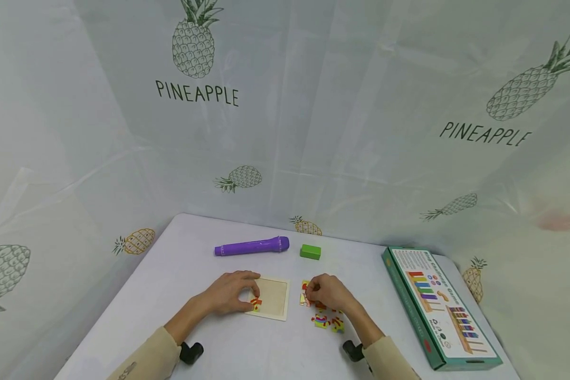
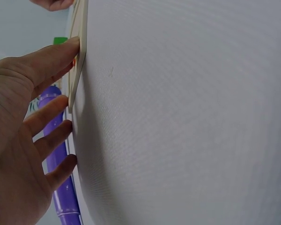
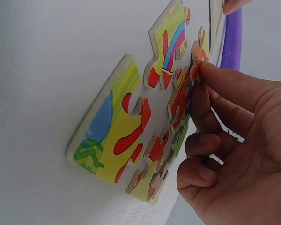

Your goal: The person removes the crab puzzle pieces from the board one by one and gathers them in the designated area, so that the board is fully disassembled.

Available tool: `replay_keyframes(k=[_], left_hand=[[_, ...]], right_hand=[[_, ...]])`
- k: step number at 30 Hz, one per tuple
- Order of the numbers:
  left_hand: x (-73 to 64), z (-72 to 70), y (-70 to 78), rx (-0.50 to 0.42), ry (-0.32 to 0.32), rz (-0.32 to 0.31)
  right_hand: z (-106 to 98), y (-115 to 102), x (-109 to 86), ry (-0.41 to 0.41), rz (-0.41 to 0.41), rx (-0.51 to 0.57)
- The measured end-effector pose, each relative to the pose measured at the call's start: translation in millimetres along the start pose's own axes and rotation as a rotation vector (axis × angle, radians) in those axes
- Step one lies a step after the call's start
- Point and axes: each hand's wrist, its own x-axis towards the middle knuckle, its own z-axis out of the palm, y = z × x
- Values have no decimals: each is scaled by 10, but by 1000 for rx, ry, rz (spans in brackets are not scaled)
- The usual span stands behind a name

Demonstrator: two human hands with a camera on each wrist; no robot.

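My left hand (image 1: 230, 292) is at the left side of a shallow wooden puzzle tray (image 1: 274, 295). Its thumb touches the tray's rim, and the other fingers are spread and fairly straight. One jigsaw piece (image 1: 256, 303), yellow and red, lies in the tray's near left corner beside the thumb and index finger. Over the loose pieces on the right, my right hand (image 1: 331, 292) pinches an orange-and-yellow jigsaw piece (image 3: 196, 60) between thumb and index finger. Several more jigsaw pieces (image 3: 110, 124) lie on the table under and in front of that hand, partly hidden by it.
A purple toy microphone (image 1: 252, 246) lies behind the tray, with a green block (image 1: 310, 252) to its right. At the right side of the white table (image 1: 247, 351) lies a green-edged game box (image 1: 442, 309). A pineapple-print curtain (image 1: 313, 132) hangs behind.
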Motion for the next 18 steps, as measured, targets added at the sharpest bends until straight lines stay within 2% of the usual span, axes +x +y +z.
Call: replay_keyframes(k=[18], left_hand=[[-8,23,-28,-3,16,19]], right_hand=[[9,-20,-24,27,11,1]])
